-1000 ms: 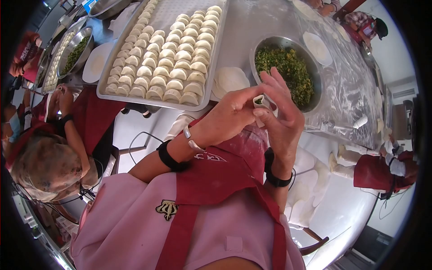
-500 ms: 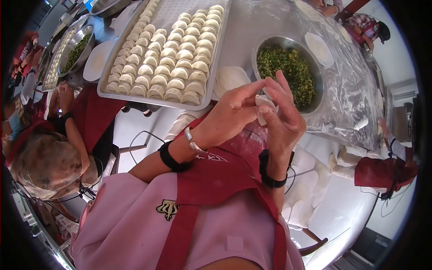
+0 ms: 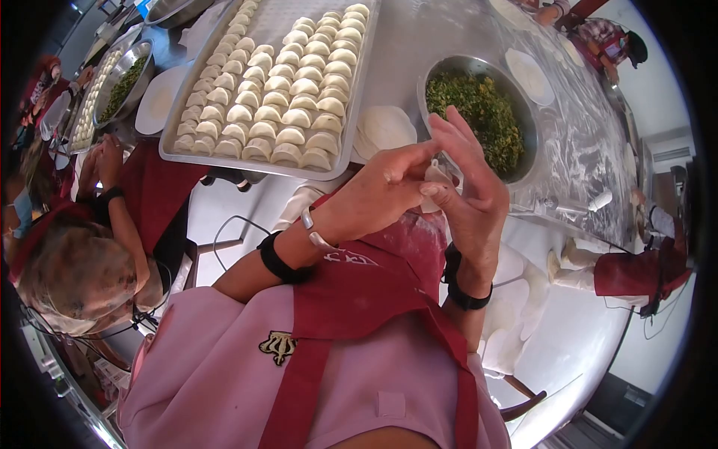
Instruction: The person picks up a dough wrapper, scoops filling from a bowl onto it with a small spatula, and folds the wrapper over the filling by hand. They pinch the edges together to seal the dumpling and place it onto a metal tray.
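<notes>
A small pale dumpling sits between my two hands, in front of my red apron, and the fingers cover much of it. My left hand, with a silver bangle at its wrist, pinches the dumpling from one side. On the other side, the thumb and fingers of my right hand press its edge. Just beyond the hands stands a steel bowl of chopped green and yellow filling. A stack of round dough wrappers lies left of the bowl, partly behind my left hand.
A metal tray with rows of folded dumplings stands on the table at the left. Beside me on the left sits a person in a patterned cap. Further right, plastic film covers the table, and other people stand around it.
Both hands stay together around the dumpling while the fingers shift along its edge. My right-hand fingers have tilted slightly left. The person at the far right has moved a little.
</notes>
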A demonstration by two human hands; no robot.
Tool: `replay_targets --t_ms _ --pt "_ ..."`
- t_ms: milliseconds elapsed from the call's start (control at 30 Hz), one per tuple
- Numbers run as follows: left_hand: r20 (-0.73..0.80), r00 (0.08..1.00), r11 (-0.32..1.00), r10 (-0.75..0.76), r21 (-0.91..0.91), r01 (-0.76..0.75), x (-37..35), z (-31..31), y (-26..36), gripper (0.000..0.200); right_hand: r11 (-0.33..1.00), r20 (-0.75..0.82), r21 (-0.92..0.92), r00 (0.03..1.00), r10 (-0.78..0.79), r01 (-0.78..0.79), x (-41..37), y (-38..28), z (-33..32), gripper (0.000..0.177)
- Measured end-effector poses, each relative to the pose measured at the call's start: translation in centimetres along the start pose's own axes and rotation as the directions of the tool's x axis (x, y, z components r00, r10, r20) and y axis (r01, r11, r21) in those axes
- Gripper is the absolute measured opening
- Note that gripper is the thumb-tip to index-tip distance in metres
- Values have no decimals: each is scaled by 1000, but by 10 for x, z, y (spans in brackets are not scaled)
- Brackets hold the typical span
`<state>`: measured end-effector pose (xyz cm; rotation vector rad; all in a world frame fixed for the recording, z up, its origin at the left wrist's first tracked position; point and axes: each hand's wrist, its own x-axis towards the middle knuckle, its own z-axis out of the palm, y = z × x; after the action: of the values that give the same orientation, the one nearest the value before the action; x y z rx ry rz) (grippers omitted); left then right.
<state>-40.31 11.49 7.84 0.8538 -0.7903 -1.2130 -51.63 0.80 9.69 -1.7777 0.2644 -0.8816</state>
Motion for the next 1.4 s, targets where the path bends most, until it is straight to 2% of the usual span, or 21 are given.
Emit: replay_targets --t_ms 67,167,200,300,367,400,467,533,600,667,700,800,867,900,933,1000,1100,1200,1267,1333,1400 --pt "-17 999 998 40 56 -39 -1 3 3 44 998 87 -11 994 -58 59 2 7 -6 24" --pt "6 996 988 88 131 -88 -3 2 7 44 993 76 110 996 -44 36 -1 10 -7 21" --pt "22 995 983 101 153 -103 -3 2 8 44 996 61 53 995 -81 78 -1 13 -8 20" --pt "-75 995 995 68 77 -62 -6 6 7 41 984 33 -68 986 -162 164 -3 20 -7 19" --pt "-73 997 985 33 168 -20 -5 0 7 38 981 20 -77 984 -177 178 -4 22 -3 21" --pt "-72 997 977 16 215 0 -5 -2 7 37 989 -34 -31 989 -146 145 -3 19 1 20" --pt "-130 991 985 22 173 1 -5 0 5 34 994 -139 67 988 -71 81 -3 8 12 19" --pt "-159 986 989 50 146 -27 -4 4 5 32 997 -202 51 978 -52 63 -4 2 17 21" --pt "-158 983 988 97 135 -76 -4 7 8 31 993 -173 -13 978 -118 118 -4 7 14 23" --pt "-113 981 970 156 204 -131 -4 4 1 32 961 -39 -113 965 -259 254 -7 26 2 26" --pt "-89 979 958 186 237 -160 -3 1 -3 32 962 -36 -119 968 -250 244 -8 27 2 27" --pt "-84 986 951 141 290 -111 -3 -4 -6 34 972 -45 -126 977 -206 199 -8 27 4 29" --pt "-158 982 984 107 158 -82 -4 3 -2 36 983 -84 -117 985 -153 142 -7 20 9 27" --pt "-191 978 993 87 92 -71 -4 6 2 38 992 -158 -70 981 -114 104 -5 13 15 27" --pt "-195 978 995 78 78 -64 -3 8 4 39 997 -229 -20 971 -72 70 -4 3 23 26" --pt "-204 977 998 54 48 -45 -2 10 6 43 997 -257 0 964 -69 71 -4 3 25 27" --pt "-179 957 974 226 60 -218 -3 15 -2 44 982 -147 -106 975 -169 154 -9 19 13 30" --pt "-75 995 904 59 -420 -85 -11 14 7 42 961 -62 -214 980 -191 174 -7 20 7 29" --pt "-131 991 860 30 -501 -92 -6 8 -6 42 950 -18 -263 983 -180 169 -3 18 6 28" --pt "-148 989 832 9 -548 -90 -3 5 -8 42 986 -151 -143 983 -108 87 -2 3 18 27" --pt "-130 992 823 1 -563 -74 -3 5 -3 41 989 -185 -107 976 -118 100 -3 4 21 28"
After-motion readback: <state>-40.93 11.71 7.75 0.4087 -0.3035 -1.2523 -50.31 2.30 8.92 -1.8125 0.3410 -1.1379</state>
